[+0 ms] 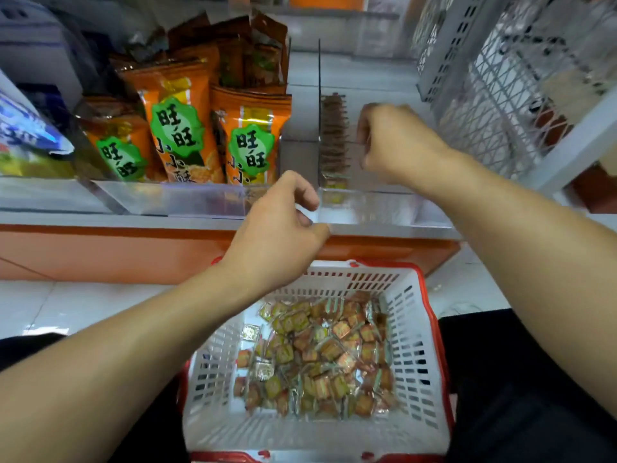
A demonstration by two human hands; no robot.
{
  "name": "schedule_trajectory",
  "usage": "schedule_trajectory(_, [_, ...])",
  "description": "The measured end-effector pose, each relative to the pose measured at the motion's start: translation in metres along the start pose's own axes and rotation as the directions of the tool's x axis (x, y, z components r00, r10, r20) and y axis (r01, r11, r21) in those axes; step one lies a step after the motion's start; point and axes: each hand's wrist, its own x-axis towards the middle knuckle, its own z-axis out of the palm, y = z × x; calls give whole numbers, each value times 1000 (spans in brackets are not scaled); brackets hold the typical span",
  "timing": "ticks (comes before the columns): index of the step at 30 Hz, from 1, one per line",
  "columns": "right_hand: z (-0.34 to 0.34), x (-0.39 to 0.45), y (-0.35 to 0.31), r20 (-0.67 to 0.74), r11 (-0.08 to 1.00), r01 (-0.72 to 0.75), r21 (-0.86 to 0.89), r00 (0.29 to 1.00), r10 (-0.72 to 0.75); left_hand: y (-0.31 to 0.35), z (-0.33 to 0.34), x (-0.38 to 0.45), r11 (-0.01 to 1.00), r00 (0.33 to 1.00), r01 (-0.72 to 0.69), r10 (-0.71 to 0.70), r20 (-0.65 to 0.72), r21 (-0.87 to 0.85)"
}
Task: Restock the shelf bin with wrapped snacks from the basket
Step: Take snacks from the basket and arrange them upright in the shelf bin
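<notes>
A white basket with a red rim (410, 315) sits low in front of me and holds several small wrapped snacks (320, 355) in orange and green foil. Above it a clear shelf bin (367, 208) holds a row of the same snacks (334, 138) standing on edge along its left wall. My right hand (394, 142) hovers inside the bin beside that row, fingers curled downward; whether it holds a snack is hidden. My left hand (283, 225) hangs at the bin's front left corner, fingers loosely curled, nothing visible in it.
Orange snack bags (180, 128) fill the clear bin to the left, with a blue bag (23, 135) further left. A clear divider (319, 95) separates the bins. A white wire rack (494, 81) stands at the right. The shelf front is orange (100, 252).
</notes>
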Motion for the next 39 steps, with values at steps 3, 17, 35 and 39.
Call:
schedule_trajectory(3, [-14, -30, -4, -48, 985, 55, 165, 998, -47, -6, 6, -6, 950, 962, -37, -51, 269, 310])
schedule_trajectory(17, [231, -162, 86, 823, 990, 5, -138, 557, 112, -154, 139, -42, 767, 588, -176, -421, 691, 617])
schedule_trajectory(35, [331, -201, 107, 771, 969, -137, -204, 588, 245, -224, 258, -55, 818, 633, -42, -423, 648, 574])
schedule_trajectory(39, [324, -195, 106, 777, 976, -128, -179, 590, 220, -226, 254, -52, 870, 733, 79, -381, 563, 487])
